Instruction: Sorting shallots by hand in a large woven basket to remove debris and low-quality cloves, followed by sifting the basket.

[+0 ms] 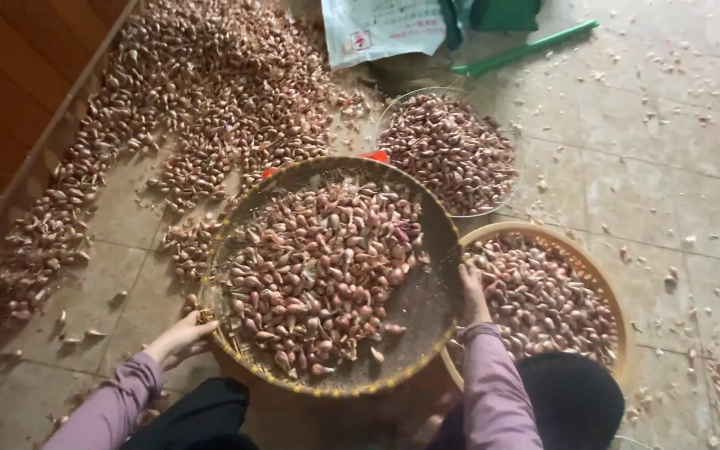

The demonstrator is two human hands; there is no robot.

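Note:
A round woven sieve tray (427, 308) is held in front of me, filled on its left and middle with pinkish garlic cloves (318, 267). My left hand (181, 337) grips the tray's lower left rim. On the opposite rim, at the right, my right hand (472, 292) holds on with its fingers curled over the edge. Both arms wear mauve sleeves. The tray tilts slightly, and its near right part shows bare mesh.
A large heap of cloves (210, 92) covers the tiled floor at the upper left, along a wooden wall. A clear bowl of cloves (452, 150) stands behind the tray, a woven basket of cloves (543, 300) to its right. A printed sack (381, 29) and a green handle (527, 50) lie beyond.

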